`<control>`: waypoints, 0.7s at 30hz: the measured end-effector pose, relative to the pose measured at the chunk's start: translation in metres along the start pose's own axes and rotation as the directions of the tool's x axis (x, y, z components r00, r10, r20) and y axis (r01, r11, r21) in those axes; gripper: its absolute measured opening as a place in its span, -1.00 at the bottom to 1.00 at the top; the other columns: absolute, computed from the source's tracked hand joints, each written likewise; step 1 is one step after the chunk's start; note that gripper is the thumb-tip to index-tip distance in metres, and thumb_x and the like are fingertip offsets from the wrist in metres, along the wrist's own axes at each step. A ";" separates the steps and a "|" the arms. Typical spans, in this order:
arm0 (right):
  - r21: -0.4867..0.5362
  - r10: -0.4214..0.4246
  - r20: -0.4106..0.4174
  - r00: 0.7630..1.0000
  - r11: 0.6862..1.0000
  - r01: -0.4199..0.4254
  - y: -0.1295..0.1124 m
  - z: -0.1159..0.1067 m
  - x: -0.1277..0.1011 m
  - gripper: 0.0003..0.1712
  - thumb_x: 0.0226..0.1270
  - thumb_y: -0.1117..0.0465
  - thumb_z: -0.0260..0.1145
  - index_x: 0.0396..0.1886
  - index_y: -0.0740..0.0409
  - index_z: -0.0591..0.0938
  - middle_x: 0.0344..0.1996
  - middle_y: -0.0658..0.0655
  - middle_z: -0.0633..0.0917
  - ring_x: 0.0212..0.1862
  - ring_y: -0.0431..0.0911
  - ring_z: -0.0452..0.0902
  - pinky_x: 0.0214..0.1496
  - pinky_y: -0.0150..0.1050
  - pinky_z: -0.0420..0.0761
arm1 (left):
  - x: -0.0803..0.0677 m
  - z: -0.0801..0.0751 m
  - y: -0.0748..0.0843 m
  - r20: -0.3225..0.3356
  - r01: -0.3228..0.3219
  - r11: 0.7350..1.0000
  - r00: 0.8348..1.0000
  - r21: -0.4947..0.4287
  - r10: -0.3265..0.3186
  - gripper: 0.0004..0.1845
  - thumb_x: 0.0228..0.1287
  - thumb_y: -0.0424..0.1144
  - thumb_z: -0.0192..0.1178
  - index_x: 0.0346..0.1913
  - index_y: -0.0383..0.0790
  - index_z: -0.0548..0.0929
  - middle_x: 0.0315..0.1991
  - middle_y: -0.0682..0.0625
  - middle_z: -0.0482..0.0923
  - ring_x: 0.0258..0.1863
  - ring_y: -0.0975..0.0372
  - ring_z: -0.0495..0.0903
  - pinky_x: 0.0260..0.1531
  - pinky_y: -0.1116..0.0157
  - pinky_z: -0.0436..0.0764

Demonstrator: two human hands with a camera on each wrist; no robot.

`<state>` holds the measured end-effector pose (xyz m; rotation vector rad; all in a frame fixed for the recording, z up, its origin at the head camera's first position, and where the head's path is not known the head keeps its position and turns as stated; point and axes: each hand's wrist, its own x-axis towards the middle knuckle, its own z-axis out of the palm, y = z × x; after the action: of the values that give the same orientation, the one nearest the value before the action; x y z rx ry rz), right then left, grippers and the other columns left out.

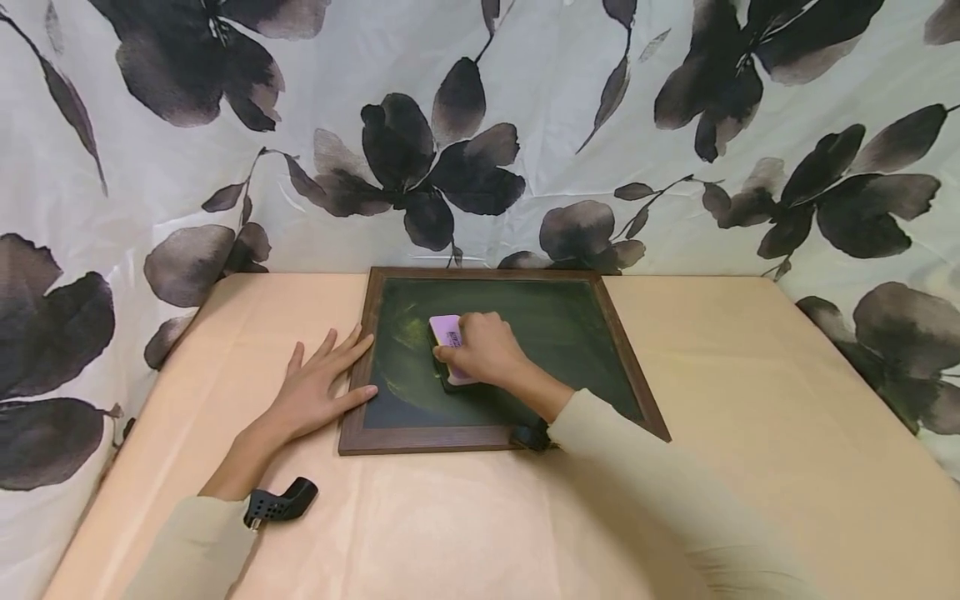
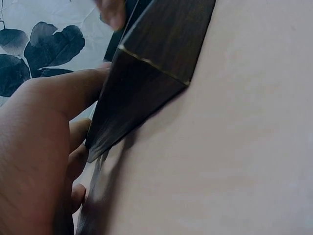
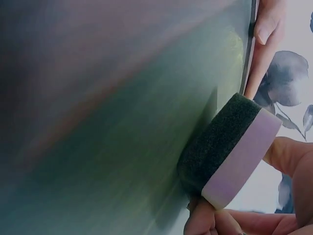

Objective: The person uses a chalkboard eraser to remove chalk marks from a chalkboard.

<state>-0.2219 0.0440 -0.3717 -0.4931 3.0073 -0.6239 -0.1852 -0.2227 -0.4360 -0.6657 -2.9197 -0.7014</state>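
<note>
A chalkboard (image 1: 540, 333) with a brown wooden frame (image 1: 442, 438) lies on the table. Pale yellow chalk smears mark its left part. My right hand (image 1: 491, 350) grips a chalkboard eraser (image 1: 444, 327), purple on top with a dark felt underside. In the right wrist view the eraser (image 3: 242, 156) is tilted, its felt facing the board, with thumb and fingers on either side. My left hand (image 1: 318, 392) is spread flat, its fingertips and thumb resting on the board's left frame edge. From the left wrist, the frame's near corner (image 2: 156, 63) shows beside the left thumb.
A peach cloth (image 1: 750, 375) covers the table around the board. Behind it hangs a white curtain (image 1: 555, 150) with dark flowers. Black wrist devices sit on the left cuff (image 1: 281, 502) and at the right cuff (image 1: 531, 437), the latter overlapping the front frame in the head view.
</note>
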 end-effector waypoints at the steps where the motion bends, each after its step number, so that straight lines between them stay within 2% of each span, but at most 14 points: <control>1: -0.011 0.003 -0.006 1.000 1.000 -0.003 -0.004 0.002 0.004 -0.60 0.16 -0.08 0.37 -0.45 0.20 0.61 -0.68 0.04 0.55 -0.64 -0.13 0.47 -0.65 -0.31 0.41 | 0.001 0.000 0.000 0.004 -0.002 1.000 1.000 0.000 0.002 -0.17 0.27 0.24 0.09 0.50 -0.02 0.15 0.51 -0.05 -0.03 0.46 -0.11 -0.13 0.26 -0.28 -0.35; 7: -0.022 0.053 -0.018 0.998 0.998 -0.054 -0.028 0.008 0.018 -0.58 0.14 -0.10 0.39 -0.45 0.19 0.62 -0.66 0.05 0.55 -0.64 -0.11 0.49 -0.66 -0.29 0.48 | 0.004 -0.004 0.000 0.007 -0.008 1.000 1.000 0.016 0.008 -0.18 0.28 0.24 0.08 0.50 -0.01 0.15 0.51 -0.05 -0.03 0.46 -0.11 -0.13 0.26 -0.28 -0.34; 11: -0.014 0.029 -0.005 1.000 0.999 -0.029 -0.042 0.016 0.025 -0.56 0.13 -0.12 0.40 -0.41 0.20 0.63 -0.64 0.04 0.55 -0.62 -0.13 0.49 -0.66 -0.31 0.48 | 0.002 -0.006 -0.001 0.008 -0.004 1.000 1.000 0.026 0.003 -0.19 0.28 0.23 0.09 0.50 -0.03 0.16 0.50 -0.06 -0.02 0.46 -0.12 -0.12 0.25 -0.30 -0.32; 17: -0.085 -0.002 0.010 1.000 0.996 0.003 -0.051 0.023 0.029 -0.40 0.12 -0.19 0.39 -0.09 0.22 0.61 -0.50 0.04 0.53 -0.49 -0.13 0.49 -0.54 -0.25 0.51 | -0.002 -0.001 0.001 0.007 -0.009 1.000 1.000 0.022 0.009 -0.19 0.28 0.23 0.08 0.50 -0.02 0.16 0.50 -0.07 -0.03 0.45 -0.13 -0.11 0.25 -0.31 -0.31; 21: -0.080 0.006 0.040 0.999 0.997 -0.003 -0.045 0.019 0.027 -0.30 0.09 -0.19 0.41 0.11 0.17 0.55 -0.41 0.05 0.55 -0.40 -0.12 0.48 -0.50 -0.21 0.50 | -0.003 0.000 0.001 0.006 -0.012 0.999 1.000 0.037 0.012 -0.19 0.29 0.24 0.07 0.51 -0.02 0.14 0.51 -0.05 -0.04 0.45 -0.13 -0.11 0.25 -0.30 -0.31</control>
<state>-0.2324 -0.0110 -0.3704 -0.4964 3.0041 -0.4891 -0.1817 -0.2227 -0.4361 -0.6819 -2.9237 -0.6429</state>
